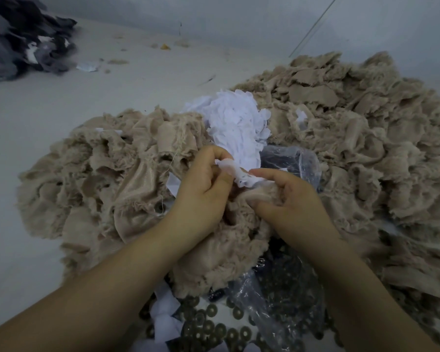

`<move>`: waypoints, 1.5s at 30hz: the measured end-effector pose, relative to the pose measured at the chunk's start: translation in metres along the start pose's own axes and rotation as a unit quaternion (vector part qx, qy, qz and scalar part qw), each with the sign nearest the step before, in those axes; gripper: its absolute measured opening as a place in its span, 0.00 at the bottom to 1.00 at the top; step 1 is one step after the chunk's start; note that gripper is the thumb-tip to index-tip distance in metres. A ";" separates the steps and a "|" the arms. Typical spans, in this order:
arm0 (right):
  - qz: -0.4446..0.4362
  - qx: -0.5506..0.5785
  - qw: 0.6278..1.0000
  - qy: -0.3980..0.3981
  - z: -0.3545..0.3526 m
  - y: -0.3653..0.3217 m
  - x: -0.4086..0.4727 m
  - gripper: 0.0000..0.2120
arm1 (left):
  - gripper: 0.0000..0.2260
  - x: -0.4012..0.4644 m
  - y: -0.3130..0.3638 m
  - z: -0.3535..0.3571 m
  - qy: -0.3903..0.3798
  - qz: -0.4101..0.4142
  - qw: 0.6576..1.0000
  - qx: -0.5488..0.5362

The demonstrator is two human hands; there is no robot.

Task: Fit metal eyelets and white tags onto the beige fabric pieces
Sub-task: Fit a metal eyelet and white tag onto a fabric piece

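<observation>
So both hands are pinching a white tag (pixel 241 175): left hand (pixel 203 189) gripping one end, right hand (pixel 290 196) the other, probably peeling it loose while holding it over the beige fabric (pixel 239 240) bunched underneath. Eyelets (pixel 214 326) are sitting nearby, within easy reach.

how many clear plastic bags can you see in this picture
2. One clear plastic bag lies just beyond the right hand, beside the white tags. The other lies near the bottom among the metal eyelets. The fabric may hide more.

Dim, bluish light; soft, edge-warped focus
</observation>
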State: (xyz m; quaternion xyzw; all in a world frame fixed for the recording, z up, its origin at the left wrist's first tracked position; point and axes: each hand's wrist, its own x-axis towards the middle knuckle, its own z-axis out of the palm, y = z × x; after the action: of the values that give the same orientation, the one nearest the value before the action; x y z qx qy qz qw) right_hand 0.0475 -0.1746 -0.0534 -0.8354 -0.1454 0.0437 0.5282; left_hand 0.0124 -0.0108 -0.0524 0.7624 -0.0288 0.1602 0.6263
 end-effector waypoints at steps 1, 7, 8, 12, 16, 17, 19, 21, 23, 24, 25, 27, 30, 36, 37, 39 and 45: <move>0.002 0.007 1.000 0.008 0.000 -0.001 0.001 0.18 | 0.04 0.000 0.000 0.000 -0.017 -0.009 1.000 -0.016; 0.001 -0.014 0.998 0.055 0.004 0.003 -0.003 0.08 | 0.05 0.011 -0.001 0.004 -0.014 0.013 0.995 0.095; 0.001 -0.026 0.998 0.059 0.004 0.004 -0.003 0.09 | 0.05 0.013 0.000 0.004 -0.006 0.011 0.994 0.105; -0.005 -0.055 0.996 0.066 0.002 0.006 -0.003 0.10 | 0.05 0.016 0.002 0.006 0.004 0.009 0.995 0.095; -0.027 -0.095 0.994 0.046 0.002 0.003 -0.003 0.13 | 0.04 0.013 0.004 0.009 0.000 -0.020 0.999 0.034; -0.027 -0.104 0.993 0.044 0.002 0.004 -0.003 0.14 | 0.04 0.012 0.004 0.010 0.004 -0.023 0.999 0.022; -0.021 -0.128 0.991 0.039 0.003 0.007 -0.002 0.11 | 0.05 0.012 0.002 0.009 0.009 -0.032 0.999 -0.013; -0.018 -0.153 0.988 0.030 0.004 0.009 -0.001 0.06 | 0.06 0.012 0.002 0.009 0.006 -0.036 0.999 -0.037; -0.012 -0.164 0.986 0.025 0.005 0.012 0.000 0.04 | 0.06 0.013 0.004 0.009 0.008 -0.019 0.999 -0.048; -0.009 -0.169 0.985 0.024 0.005 0.014 0.000 0.04 | 0.05 0.013 0.006 0.009 0.015 -0.006 0.998 -0.057; -0.009 -0.175 0.984 0.025 0.005 0.014 0.001 0.04 | 0.05 0.013 0.008 0.009 0.028 0.005 0.997 -0.070; -0.014 -0.186 0.982 0.028 0.006 0.014 0.001 0.05 | 0.05 0.014 0.012 0.006 0.061 0.020 0.994 -0.091; -0.014 -0.196 0.980 0.037 0.006 0.014 0.001 0.07 | 0.06 0.014 0.014 0.002 0.066 0.020 0.993 -0.097; -0.046 -0.223 0.972 0.052 0.006 0.012 -0.003 0.03 | 0.06 0.008 0.020 -0.002 0.090 0.013 0.990 -0.110; -0.046 -0.228 0.971 0.051 0.007 0.011 -0.003 0.04 | 0.06 0.009 0.021 -0.003 0.087 0.014 0.990 -0.108; -0.042 -0.229 0.971 0.048 0.006 0.007 -0.005 0.04 | 0.06 0.013 0.022 -0.004 0.077 -0.001 0.994 -0.077; -0.047 -0.227 0.971 0.057 -0.009 -0.018 -0.017 0.17 | 0.09 0.008 0.016 -0.002 0.075 -0.034 0.996 0.015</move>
State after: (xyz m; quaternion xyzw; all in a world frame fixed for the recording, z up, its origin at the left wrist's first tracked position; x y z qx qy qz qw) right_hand 0.0299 -0.1805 -0.0343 -0.9268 -0.1603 -0.0626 0.3337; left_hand 0.0152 -0.0109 -0.0344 0.7581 0.0468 0.1957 0.6203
